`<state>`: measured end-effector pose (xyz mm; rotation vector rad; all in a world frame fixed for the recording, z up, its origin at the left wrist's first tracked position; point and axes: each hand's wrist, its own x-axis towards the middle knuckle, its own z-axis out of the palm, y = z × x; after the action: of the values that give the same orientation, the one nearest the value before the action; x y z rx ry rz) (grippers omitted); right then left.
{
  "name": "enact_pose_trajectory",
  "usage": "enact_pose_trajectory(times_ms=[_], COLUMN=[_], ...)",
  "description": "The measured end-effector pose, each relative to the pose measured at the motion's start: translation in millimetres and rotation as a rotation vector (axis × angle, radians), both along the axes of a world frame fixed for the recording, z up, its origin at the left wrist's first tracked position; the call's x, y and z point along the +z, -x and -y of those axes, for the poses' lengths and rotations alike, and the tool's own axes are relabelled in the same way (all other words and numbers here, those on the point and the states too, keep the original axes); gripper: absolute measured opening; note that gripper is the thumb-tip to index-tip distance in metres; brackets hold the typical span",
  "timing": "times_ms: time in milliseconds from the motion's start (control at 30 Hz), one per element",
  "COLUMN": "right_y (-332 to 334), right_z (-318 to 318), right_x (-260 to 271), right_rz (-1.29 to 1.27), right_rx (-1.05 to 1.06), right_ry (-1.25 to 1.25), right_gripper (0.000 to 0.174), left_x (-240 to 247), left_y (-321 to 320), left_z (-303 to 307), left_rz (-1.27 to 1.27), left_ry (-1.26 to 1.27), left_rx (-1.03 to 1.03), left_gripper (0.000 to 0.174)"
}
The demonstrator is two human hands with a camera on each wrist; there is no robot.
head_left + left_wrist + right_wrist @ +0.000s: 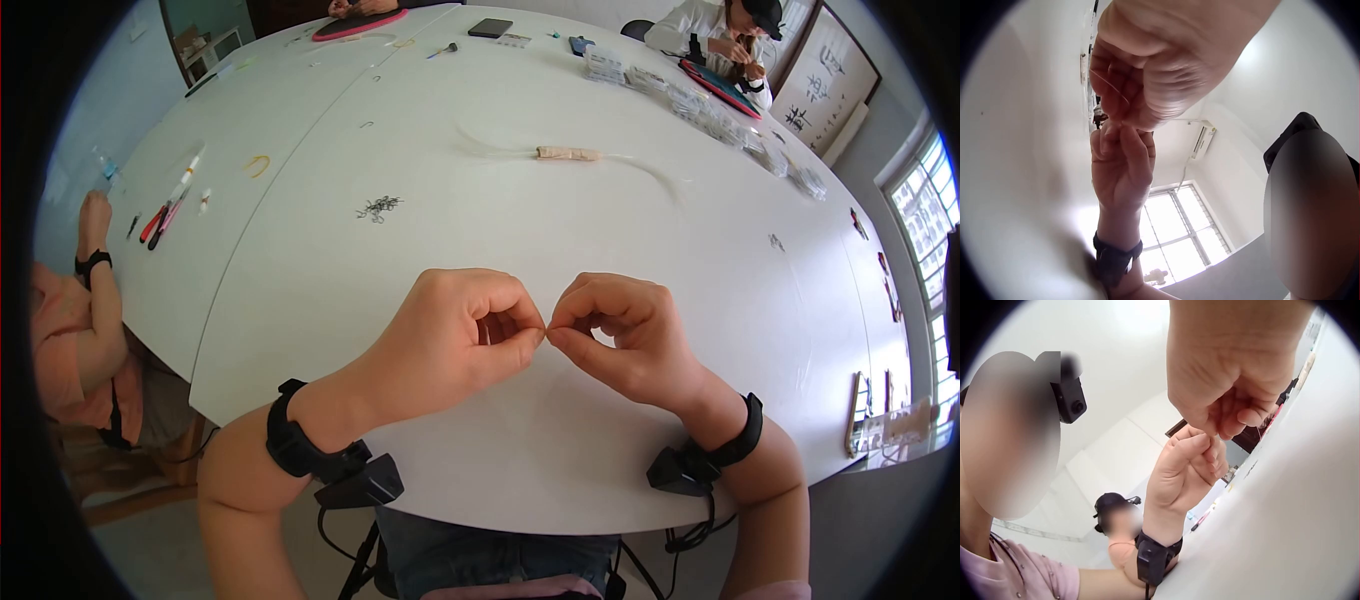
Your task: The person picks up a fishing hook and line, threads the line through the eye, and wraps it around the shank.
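Note:
Over the near part of the white table (480,240), both hands meet fingertip to fingertip. My left hand (460,325) pinches with thumb and forefinger, its other fingers curled in. A thin clear line (1110,86) shows across those curled fingers in the left wrist view. The right hand (635,335) pinches at the same spot from the other side; what lies between its fingertips is too small to tell. Beyond the hands is a pile of small dark hooks (380,208). A bundle of clear strands, wrapped in tan paper (568,154) at its middle, lies farther back.
Red-handled pliers (153,222) and a yellow loop (259,165) lie at the left, near another person's arm (95,225). Clear packets (700,110) line the back right. Someone in white (735,45) works there by a round dark mat (718,88).

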<state>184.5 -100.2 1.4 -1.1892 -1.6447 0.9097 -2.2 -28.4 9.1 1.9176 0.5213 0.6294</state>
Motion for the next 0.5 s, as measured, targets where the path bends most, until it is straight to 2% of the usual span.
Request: enact_pose_trajectory(times_ms=[133, 200, 267, 500], right_y=[-1.0, -0.5, -1.1, -2.4], right_z=[0.9, 1.6, 1.5, 0.6], right_x=[2.3, 7.6, 8.8, 7.7], right_rz=[-0.090, -0.207, -0.213, -0.219], right_rx=[0.012, 0.020, 0.022, 0.069], right_ry=[0.089, 0.212, 0.217, 0.194], right_gripper=[0.002, 0.004, 0.004, 0.004], left_x=[2.4, -0.4, -1.1, 0.8], left_y=[-0.4, -1.4, -1.6, -0.5], left_z=[2.2, 4.0, 4.5, 3.3], left_rz=[0.017, 0.032, 0.046, 0.081], left_ry=[0.177, 0.178, 0.178, -0.125], left_rx=[-0.013, -0.005, 0.004, 0.032], left_gripper=[0.005, 0.005, 0.005, 0.014])
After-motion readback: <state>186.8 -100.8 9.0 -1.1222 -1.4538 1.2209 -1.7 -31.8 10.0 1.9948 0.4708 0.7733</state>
